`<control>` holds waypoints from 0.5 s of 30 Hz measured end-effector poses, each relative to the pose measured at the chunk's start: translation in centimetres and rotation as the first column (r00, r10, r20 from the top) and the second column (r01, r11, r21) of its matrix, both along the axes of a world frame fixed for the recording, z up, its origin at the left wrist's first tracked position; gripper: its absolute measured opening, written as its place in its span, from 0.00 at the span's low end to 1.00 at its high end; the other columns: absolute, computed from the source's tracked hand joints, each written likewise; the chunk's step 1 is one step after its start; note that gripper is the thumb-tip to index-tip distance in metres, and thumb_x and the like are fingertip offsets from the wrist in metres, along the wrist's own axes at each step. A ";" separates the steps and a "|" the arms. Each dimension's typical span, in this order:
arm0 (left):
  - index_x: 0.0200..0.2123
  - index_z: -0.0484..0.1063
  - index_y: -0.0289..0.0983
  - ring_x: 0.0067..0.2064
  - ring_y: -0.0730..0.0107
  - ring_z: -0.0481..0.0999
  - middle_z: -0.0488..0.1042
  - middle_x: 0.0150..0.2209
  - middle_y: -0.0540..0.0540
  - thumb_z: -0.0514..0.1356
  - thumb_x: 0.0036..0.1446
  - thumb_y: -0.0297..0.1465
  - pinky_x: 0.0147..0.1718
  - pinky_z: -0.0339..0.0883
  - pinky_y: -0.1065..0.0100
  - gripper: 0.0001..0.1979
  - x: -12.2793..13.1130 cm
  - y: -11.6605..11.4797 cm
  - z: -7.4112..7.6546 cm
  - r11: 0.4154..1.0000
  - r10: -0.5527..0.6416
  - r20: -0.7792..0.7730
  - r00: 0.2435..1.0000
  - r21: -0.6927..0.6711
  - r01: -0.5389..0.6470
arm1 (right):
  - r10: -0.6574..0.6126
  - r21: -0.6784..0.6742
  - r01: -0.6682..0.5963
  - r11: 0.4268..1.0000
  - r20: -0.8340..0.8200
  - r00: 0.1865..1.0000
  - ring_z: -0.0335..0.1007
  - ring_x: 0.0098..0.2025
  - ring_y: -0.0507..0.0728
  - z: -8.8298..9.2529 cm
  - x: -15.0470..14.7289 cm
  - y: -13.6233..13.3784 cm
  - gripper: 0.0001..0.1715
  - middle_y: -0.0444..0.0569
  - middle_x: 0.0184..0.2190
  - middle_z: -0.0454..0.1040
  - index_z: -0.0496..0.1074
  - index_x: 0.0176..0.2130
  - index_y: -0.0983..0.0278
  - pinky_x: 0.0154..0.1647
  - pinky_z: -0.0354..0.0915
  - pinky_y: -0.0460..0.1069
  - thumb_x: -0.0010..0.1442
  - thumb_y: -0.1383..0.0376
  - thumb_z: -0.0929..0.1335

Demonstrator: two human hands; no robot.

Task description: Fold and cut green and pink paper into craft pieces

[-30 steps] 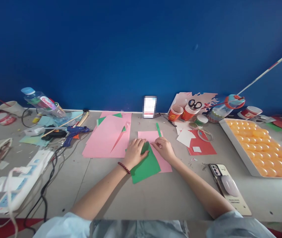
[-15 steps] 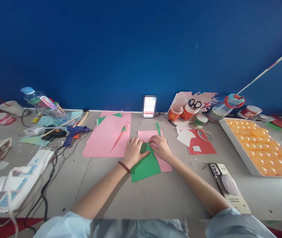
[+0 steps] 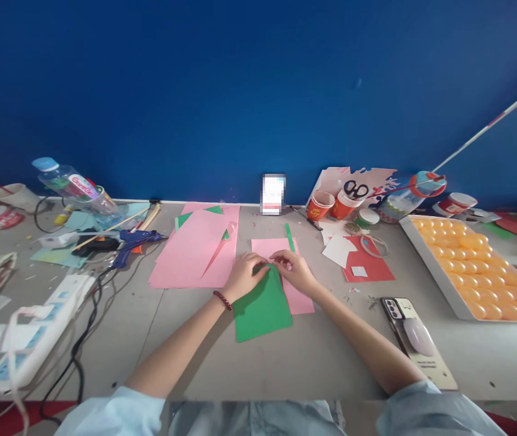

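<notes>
A sheet of green paper (image 3: 262, 309) lies on the table in front of me, over the lower left part of a pink sheet (image 3: 302, 295). At its far edge my left hand (image 3: 248, 274) has its fingers curled and pinched on the paper. My right hand (image 3: 294, 271) pinches the same far edge close beside it, thumb and fingers together. The fingertips nearly meet, and the edge between them is partly hidden. Just beyond my right hand a narrow green strip (image 3: 289, 236) rests partly on the pink sheet.
Left are stacked pink sheets (image 3: 190, 254), a blue glue gun (image 3: 134, 242), a power strip (image 3: 42, 333) and a plastic bottle (image 3: 76, 184). Right are red paper cups (image 3: 320, 206), scissors (image 3: 356, 189), red paper (image 3: 371, 266), a phone (image 3: 422, 345) and a tray of orange balls (image 3: 480, 266).
The green paper's near edge has shifted slightly toward me and left. My left hand's spread fingers have drawn together into a pinch, and the right fingers have curled more at the edge.
</notes>
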State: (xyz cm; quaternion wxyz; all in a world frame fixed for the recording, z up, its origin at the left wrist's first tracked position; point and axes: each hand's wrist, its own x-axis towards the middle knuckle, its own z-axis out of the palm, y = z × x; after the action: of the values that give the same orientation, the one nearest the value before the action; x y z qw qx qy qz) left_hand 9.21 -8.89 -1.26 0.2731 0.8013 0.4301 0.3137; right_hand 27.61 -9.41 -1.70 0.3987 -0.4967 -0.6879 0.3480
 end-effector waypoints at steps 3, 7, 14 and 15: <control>0.34 0.72 0.38 0.38 0.65 0.74 0.75 0.35 0.46 0.57 0.59 0.34 0.39 0.67 0.63 0.06 -0.1 0.4 0.2 0.989 -0.019 0.146 0.989 -0.143 0.040 | -0.035 -0.186 -0.003 0.983 -0.197 0.980 0.68 0.28 0.52 0.0 -0.1 0.0 0.12 0.46 0.31 0.72 0.71 0.39 0.62 0.28 0.64 0.47 0.54 0.59 0.67; 0.30 0.71 0.37 0.35 0.67 0.73 0.74 0.33 0.47 0.56 0.59 0.36 0.36 0.67 0.66 0.10 -0.1 0.4 0.6 0.966 -0.020 0.221 0.975 -0.247 0.076 | -0.066 -0.444 -0.117 0.888 -0.376 0.924 0.62 0.18 0.48 0.1 -0.2 -0.3 0.19 0.42 0.25 0.69 0.69 0.35 0.63 0.17 0.57 0.45 0.50 0.52 0.70; 0.28 0.68 0.37 0.33 0.69 0.71 0.71 0.29 0.49 0.54 0.56 0.34 0.33 0.65 0.69 0.09 0.0 0.1 0.8 0.941 -0.006 0.261 0.965 -0.326 0.094 | -0.072 -0.479 -0.143 0.866 -0.403 0.912 0.58 0.19 0.47 0.5 -0.5 -0.7 0.19 0.39 0.20 0.65 0.69 0.30 0.64 0.18 0.52 0.44 0.48 0.51 0.72; 0.28 0.68 0.37 0.32 0.69 0.70 0.71 0.28 0.49 0.54 0.56 0.34 0.32 0.65 0.69 0.08 0.0 0.1 0.8 0.940 -0.004 0.261 0.965 -0.328 0.092 | -0.071 -0.478 -0.139 0.867 -0.395 0.916 0.58 0.20 0.47 0.5 -0.5 -0.6 0.20 0.39 0.21 0.66 0.70 0.30 0.64 0.19 0.52 0.44 0.47 0.51 0.73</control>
State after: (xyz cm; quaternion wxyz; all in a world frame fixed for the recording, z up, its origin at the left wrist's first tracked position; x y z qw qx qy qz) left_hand 9.20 -8.82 -0.45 0.4671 0.7056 0.4186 0.3296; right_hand 27.11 -10.03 -1.21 0.3831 -0.4880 -0.4879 0.6140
